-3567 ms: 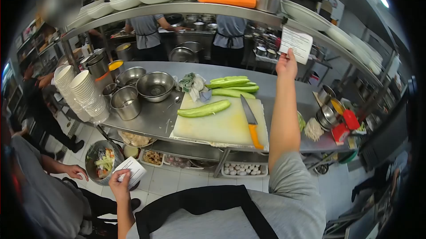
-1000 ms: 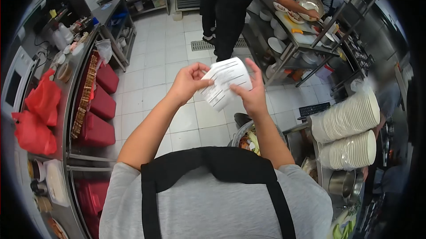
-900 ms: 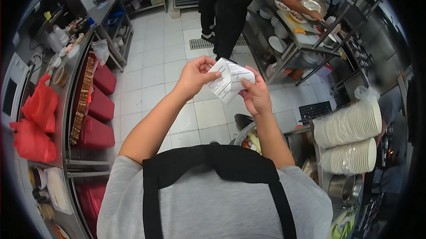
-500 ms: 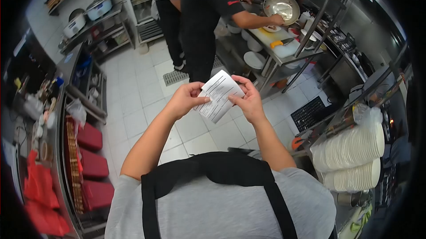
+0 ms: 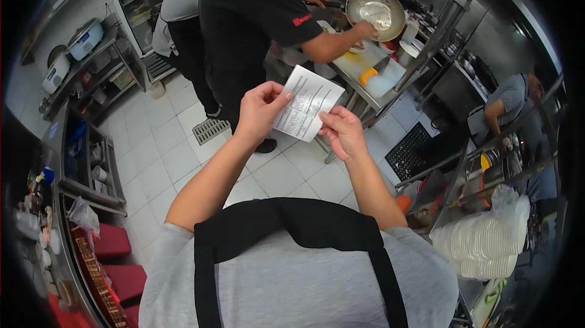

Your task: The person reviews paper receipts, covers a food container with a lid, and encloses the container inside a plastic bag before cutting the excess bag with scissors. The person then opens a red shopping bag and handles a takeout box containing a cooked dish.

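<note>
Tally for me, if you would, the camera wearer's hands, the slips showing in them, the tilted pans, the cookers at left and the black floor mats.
Left hand and right hand: 2
Slip: 1 showing; any beneath is hidden
Tilted pan: 1
Cookers: 2
Floor mat: 1
Total: 7

The person wore a black apron, its bib (image 5: 286,221) a broad, plain dark band with an arched far edge and an uneven, dipping near edge. From the bib's two ends ran flat black straps (image 5: 208,297), one at either side. Nearer than the bib, and framed by these straps, lay a soft, slightly mottled grey shirt (image 5: 304,285). Outward of the bib, its short grey sleeves (image 5: 420,255) showed light creases. Beyond the bib, the left hand (image 5: 261,111) and right hand (image 5: 345,133) were bare.
</note>
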### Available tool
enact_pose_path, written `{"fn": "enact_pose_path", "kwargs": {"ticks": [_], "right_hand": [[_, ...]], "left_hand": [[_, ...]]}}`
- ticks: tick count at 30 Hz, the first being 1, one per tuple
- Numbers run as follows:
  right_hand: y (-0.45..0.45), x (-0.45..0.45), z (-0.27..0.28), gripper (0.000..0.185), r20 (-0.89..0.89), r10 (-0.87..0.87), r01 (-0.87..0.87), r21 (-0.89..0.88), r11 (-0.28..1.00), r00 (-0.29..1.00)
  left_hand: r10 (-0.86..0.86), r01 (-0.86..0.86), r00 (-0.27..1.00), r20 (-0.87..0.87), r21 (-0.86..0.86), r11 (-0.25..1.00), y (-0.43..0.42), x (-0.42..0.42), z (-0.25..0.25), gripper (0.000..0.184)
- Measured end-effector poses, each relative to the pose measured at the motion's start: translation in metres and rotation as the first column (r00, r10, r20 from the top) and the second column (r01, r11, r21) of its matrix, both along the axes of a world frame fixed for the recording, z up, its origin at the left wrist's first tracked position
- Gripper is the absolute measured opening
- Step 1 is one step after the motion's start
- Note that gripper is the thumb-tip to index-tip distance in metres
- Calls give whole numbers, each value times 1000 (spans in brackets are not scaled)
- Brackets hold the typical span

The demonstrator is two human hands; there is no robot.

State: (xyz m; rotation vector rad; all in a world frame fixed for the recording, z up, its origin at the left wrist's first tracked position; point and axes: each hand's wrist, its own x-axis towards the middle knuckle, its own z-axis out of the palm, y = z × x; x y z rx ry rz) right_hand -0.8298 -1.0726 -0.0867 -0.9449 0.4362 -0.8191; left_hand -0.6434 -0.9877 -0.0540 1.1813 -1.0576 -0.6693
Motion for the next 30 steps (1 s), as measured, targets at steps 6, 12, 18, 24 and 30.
{"fn": "enact_pose_path", "kwargs": {"ticks": [6,12,18,24,30], "right_hand": [[-55,37,11,17,-53,-297,279,-217,935,953],[-118,23,39,17,-165,-340,211,-521,827,926],[-323,8,148,26,627,-499,728,-166,665,598],[-508,45,209,25,599,-706,711,300,636,378],[-557,80,189,23,609,-757,689,444,573,237]], "left_hand": [[-19,13,978,207,29,999,-71,41,13,14],[3,59,948,318,-183,981,-121,39,50,8],[98,-20,965,242,-306,952,-127,53,85,4],[374,-131,780,502,-453,882,-120,45,84,9],[610,-477,687,395,-389,788,-78,50,53,10]]}}
